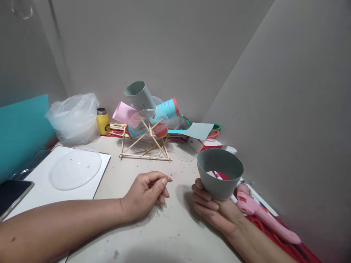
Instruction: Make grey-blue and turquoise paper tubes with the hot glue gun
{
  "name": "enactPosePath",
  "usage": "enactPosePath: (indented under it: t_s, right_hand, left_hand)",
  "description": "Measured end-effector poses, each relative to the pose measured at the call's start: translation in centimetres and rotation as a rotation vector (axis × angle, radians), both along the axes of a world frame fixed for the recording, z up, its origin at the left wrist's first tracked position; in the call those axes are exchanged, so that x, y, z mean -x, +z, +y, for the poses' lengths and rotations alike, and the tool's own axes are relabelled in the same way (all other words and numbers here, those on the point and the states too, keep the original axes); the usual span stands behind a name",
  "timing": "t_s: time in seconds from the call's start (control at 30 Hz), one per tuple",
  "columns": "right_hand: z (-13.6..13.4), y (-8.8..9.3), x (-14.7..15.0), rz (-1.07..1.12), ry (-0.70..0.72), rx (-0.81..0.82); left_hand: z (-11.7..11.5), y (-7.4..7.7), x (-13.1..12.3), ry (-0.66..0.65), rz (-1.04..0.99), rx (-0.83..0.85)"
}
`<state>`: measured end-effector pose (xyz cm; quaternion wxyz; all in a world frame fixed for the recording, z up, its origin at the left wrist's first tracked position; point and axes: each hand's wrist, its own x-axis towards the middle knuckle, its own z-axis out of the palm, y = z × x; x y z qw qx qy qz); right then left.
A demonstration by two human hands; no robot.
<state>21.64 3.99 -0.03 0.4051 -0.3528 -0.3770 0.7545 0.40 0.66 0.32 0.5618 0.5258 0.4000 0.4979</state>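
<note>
My right hand (211, 206) grips a grey-green paper ring (221, 186) from below and its left side. The ring flares toward the top, and red, white and purple things show through its open bottom. My left hand (146, 191) rests on the table to the left, fingers curled and thumb against the index finger; nothing shows in it. Beyond both hands stands a wheel model on a wooden stick frame (145, 157). Around its clear plastic discs sit a grey-green paper tube (141, 98), a pink tube (124, 114) and a blue tube with red trim (166, 110).
On the left, a clear plastic lid (75, 170) lies on white paper (35, 197) near a phone (12, 195). A plastic bag (74, 120) and a yellow bottle (103, 122) stand behind. A pink glue gun (265, 215) lies right; grey walls enclose the table.
</note>
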Motion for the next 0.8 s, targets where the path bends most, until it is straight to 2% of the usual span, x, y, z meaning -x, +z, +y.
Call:
enactPosePath:
  t_s: [0.1, 0.27, 0.37, 0.5, 0.67, 0.8]
  right_hand:
    - [-0.1, -0.4, 0.3, -0.173, -0.056, -0.091]
    - [0.2, -0.8, 0.5, -0.283, -0.101, -0.217]
    - [0.1, -0.4, 0.6, -0.351, -0.085, -0.308]
    - [-0.4, 0.4, 0.7, -0.398, -0.06, -0.376]
    - [-1.3, 1.0, 0.7, -0.532, -0.072, -0.656]
    - [-1.7, 1.2, 0.6, -0.616, -0.015, -0.924]
  left_hand:
    - [0.1, 0.3, 0.0, -0.01, -0.021, 0.013]
    - [1.0, 0.6, 0.1, -0.01, -0.136, 0.146]
    - [1.4, 0.7, 0.1, -0.028, -0.182, 0.238]
    - [1.3, 0.8, 0.0, -0.101, -0.134, 0.258]
    - [1.0, 1.0, -0.1, -0.198, -0.121, 0.283]
    - [0.7, 1.2, 0.4, -0.28, 0.065, 0.164]
